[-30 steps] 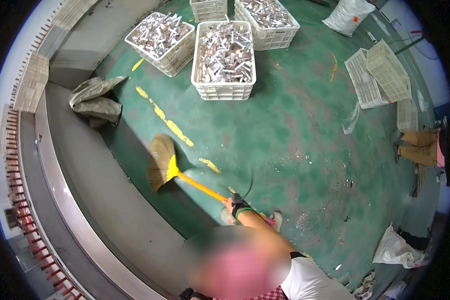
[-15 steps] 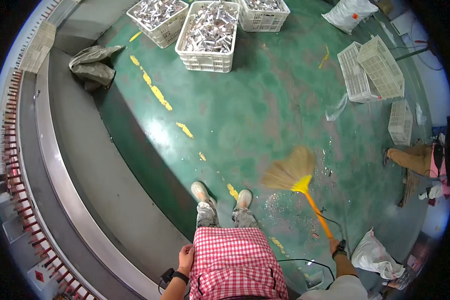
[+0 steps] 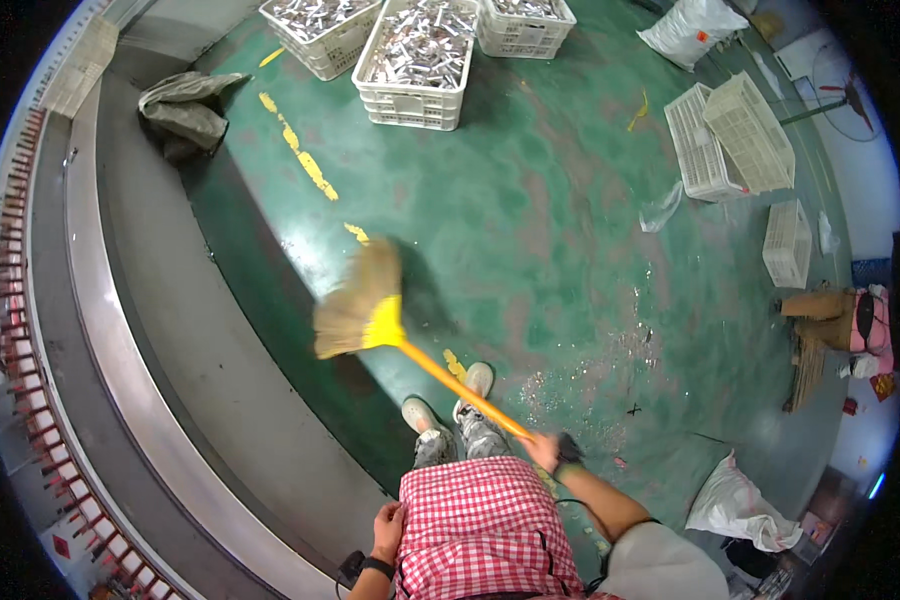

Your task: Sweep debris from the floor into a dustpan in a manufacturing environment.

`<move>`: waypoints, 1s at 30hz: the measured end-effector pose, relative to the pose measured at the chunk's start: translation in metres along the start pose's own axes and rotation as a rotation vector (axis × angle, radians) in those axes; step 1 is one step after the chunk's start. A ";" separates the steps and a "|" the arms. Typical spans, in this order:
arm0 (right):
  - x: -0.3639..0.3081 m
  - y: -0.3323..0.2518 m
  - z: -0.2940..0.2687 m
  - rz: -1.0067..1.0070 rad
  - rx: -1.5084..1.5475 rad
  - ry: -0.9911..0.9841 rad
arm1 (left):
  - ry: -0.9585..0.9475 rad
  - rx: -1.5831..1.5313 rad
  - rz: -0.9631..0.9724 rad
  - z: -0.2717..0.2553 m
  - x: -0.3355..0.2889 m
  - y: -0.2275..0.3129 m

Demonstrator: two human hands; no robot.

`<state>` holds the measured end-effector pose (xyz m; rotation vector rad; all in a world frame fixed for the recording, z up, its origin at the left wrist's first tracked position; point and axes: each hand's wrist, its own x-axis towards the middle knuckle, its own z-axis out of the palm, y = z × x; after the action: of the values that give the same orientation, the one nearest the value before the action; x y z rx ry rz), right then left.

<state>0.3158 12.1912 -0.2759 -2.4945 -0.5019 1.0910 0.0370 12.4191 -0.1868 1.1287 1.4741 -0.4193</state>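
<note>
Nearest to me, a red-and-white checked apron covered the person's front, its thin cloth creased and rumpled. The left hand hung just beside its left edge, fingers curled inward; whether they pinched the fabric I could not tell. That hand bore no part of the load.

The right hand did the holding, its fingers wrapped closely about the upper end of a broom. Gripping so high on the handle presumably gave the most reach, letting the head swing well out from the body. The broom slanted across the front of the person to the far left, its smooth orange stick passing over one of the pale, rounded shoes. A bright yellow collar gathered the brown bristles into a fan, their outer edge blurred; I could not tell whether they met the floor.

To the right of the feet, shiny specks lay strewn over the scuffed green floor. Farther right slumped a crinkled white sack. Along the left curved a grey bench with a polished metal edge, probably set there as a work line.

Farther off on the right, pale slatted crates stood together, one leaning on another. At the far end, a white plastic crate was heaped with short, silvery pieces; its perforated walls presumably kept such loose stuff together.
</note>
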 end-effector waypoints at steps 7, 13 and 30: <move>0.128 -0.111 0.021 0.181 -0.153 -0.388 | -0.029 -0.214 -0.198 -0.023 -0.020 0.007; 0.034 0.074 -0.082 0.514 -0.226 -0.249 | -0.061 -0.015 -0.206 -0.056 -0.004 0.016; -0.177 0.120 -0.253 0.687 -0.283 -0.042 | -0.152 0.015 -0.088 -0.008 0.054 0.192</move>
<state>0.4138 11.9577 -0.0625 -2.9950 0.2462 1.3831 0.1973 12.5372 -0.1689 1.0230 1.3919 -0.5658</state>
